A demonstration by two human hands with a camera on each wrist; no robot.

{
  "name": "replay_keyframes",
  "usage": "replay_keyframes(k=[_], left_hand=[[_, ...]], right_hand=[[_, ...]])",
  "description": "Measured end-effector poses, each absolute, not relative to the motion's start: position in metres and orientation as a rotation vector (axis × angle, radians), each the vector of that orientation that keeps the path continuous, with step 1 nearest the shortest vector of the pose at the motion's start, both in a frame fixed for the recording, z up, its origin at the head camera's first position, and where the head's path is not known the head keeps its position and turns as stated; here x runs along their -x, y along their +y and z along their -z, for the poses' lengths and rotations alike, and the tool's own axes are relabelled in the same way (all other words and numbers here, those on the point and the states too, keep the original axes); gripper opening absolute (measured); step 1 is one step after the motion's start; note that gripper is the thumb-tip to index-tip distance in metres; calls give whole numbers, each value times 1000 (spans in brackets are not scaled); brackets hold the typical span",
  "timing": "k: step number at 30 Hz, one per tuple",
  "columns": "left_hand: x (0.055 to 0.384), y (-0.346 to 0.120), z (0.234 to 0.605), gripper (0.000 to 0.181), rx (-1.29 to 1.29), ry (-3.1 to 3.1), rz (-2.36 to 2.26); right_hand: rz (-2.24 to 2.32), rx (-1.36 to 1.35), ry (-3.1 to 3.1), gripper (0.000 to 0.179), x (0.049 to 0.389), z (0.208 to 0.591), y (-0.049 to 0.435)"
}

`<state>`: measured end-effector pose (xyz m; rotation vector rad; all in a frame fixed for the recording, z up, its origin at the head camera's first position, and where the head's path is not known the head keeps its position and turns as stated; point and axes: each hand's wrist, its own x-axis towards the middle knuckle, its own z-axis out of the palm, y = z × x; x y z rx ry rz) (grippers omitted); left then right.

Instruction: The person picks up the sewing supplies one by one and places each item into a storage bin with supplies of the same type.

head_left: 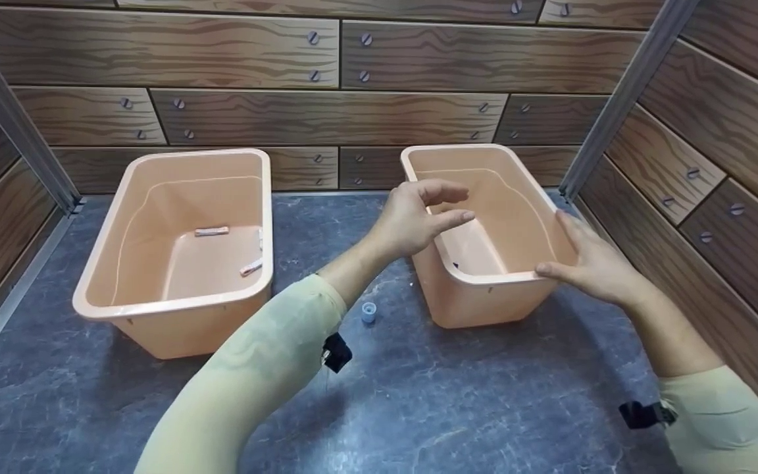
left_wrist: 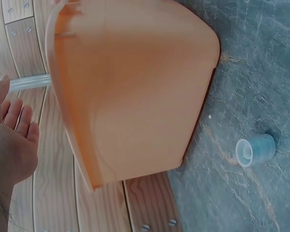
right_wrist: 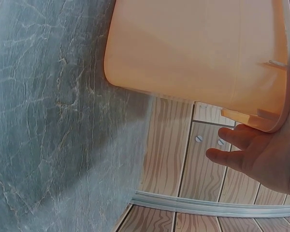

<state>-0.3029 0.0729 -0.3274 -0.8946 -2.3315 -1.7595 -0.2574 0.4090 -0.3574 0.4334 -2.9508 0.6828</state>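
My left hand (head_left: 412, 220) hangs over the left rim of the right-hand peach plastic bin (head_left: 484, 299), thumb and fingers apart with nothing between them. A small dark thing (head_left: 456, 265), too small to tell, shows inside that bin. My right hand (head_left: 593, 263) rests against the bin's near right corner, thumb on the rim. In the right wrist view, two extended fingers (right_wrist: 227, 157) reach past the bin's edge. A small light blue cylinder, hollow at its end (left_wrist: 256, 150), sits on the table left of this bin.
Another peach bin (head_left: 172, 306) stands on the left with several small whitish sticks, one (head_left: 212, 231) near its far wall. Both bins are on a blue-grey marbled tabletop (head_left: 458, 408). Wood-patterned walls (head_left: 326, 115) with metal corner posts (head_left: 622, 99) enclose the back and sides.
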Motion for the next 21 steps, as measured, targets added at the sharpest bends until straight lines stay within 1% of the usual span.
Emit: replay_keyframes(k=[7, 21], left_hand=[[294, 64, 324, 32, 918, -2293, 1819], [276, 43, 326, 33, 948, -2203, 1937]], right_hand=[[-688, -437, -2952, 111, 258, 356, 410], [-704, -437, -2954, 109, 256, 356, 408]])
